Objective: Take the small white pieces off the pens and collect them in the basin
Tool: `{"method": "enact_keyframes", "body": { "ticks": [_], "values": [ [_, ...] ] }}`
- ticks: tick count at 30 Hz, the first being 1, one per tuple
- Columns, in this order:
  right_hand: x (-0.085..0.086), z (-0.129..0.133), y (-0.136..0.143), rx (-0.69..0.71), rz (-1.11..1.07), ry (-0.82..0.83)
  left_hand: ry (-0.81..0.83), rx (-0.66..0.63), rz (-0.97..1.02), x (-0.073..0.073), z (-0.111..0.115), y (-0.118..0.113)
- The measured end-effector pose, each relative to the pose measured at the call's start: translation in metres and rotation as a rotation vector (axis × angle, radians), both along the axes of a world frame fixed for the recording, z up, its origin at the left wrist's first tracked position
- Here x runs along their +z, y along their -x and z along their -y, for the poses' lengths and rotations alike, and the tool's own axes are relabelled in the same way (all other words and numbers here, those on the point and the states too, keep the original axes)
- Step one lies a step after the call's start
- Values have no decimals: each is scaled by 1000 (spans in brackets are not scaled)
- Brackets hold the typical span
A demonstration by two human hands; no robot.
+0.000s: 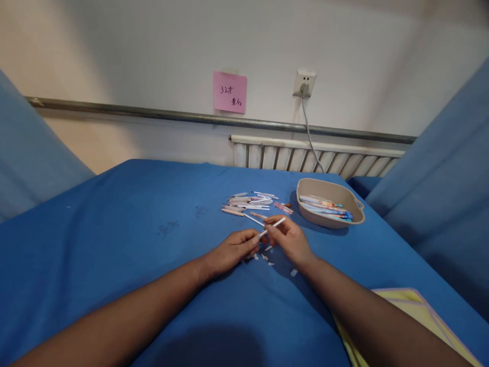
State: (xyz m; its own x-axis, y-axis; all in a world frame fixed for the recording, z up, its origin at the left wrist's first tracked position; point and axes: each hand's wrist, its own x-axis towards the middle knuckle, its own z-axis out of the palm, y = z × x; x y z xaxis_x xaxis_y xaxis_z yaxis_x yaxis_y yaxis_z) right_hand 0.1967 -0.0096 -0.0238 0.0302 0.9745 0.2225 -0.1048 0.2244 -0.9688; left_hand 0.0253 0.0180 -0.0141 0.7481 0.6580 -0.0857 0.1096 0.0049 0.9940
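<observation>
Between my two hands is a thin white pen-like stick [280, 222], slanting up to the right. The fingers of my left hand [239, 248] are closed around its lower end. My right hand [291, 241] pinches it further up, and its free end sticks out past the fingers. Just beyond my hands lies a loose pile of pale pinkish pen-like barrels [233, 209] and thin white sticks [260, 207]. Small white pieces [264, 257] are scattered on the blue cloth below my hands.
A beige basket [324, 220] holding several pens with blue and orange parts [328, 209] stands at the right. A yellow cloth [410, 295] lies at the lower right. Behind the blue-covered table [133, 204] are a radiator [278, 155], a metal pipe [171, 117] and a plugged-in cord [310, 132].
</observation>
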Motion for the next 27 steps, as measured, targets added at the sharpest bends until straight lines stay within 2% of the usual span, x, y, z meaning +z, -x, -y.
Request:
{"method": "enact_keyframes", "body": {
  "ticks": [4,10,14,18,22,25,27],
  "values": [
    [5,-2,-10,-87,2,-77,48,16,21,1,-1,-1],
    [4,-4,-7,-32,62,-37,-37,2,-14,8,4,-2],
    [1,-3,-2,-10,116,0,-44,0,-1,7,4,-3],
    [10,-6,-7,5,168,-3,11,96,-13,5,-2,-2],
    [26,-8,-34,-135,164,-17,77,191,24,5,-7,5],
    [32,-5,-68,-315,445,-84,95,233,58,2,-8,9],
    [32,0,-91,-464,824,-130,98,265,73,0,-7,9]
  ]
}}
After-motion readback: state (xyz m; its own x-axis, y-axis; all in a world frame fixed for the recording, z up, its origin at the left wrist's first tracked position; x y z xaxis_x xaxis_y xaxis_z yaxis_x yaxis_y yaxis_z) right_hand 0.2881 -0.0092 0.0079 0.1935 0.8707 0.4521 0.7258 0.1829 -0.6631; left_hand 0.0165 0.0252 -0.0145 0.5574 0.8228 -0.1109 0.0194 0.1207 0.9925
